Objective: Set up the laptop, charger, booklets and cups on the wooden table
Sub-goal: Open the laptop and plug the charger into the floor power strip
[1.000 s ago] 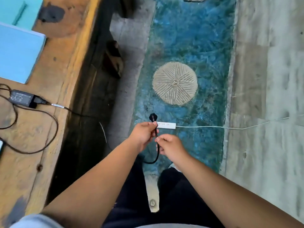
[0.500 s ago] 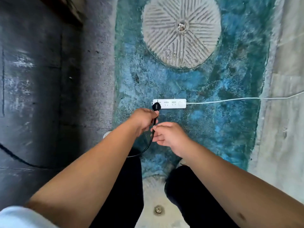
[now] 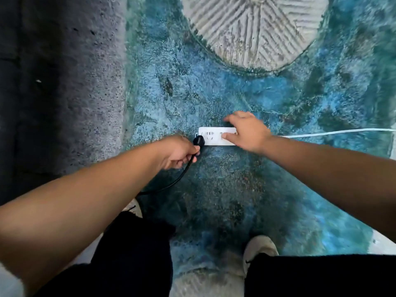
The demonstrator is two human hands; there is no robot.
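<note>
- White plastic power strip [image 3: 214, 136] lies flat on the mottled blue-green floor [image 3: 214, 93], its white cable [image 3: 334, 132] running off to the right.
- Right hand [image 3: 246, 131] rests on the strip's right end, fingers spread fairly straight, thumb on the strip's top face, curled round nothing.
- Left hand [image 3: 179, 152] is curled round the black charger plug [image 3: 198, 140] at the strip's left end; whether it is seated cannot be told.
- Black cord [image 3: 171, 185] trails down from that fist.
- Pale grooved stone disc [image 3: 252, 31] is set in the floor beyond.
</note>
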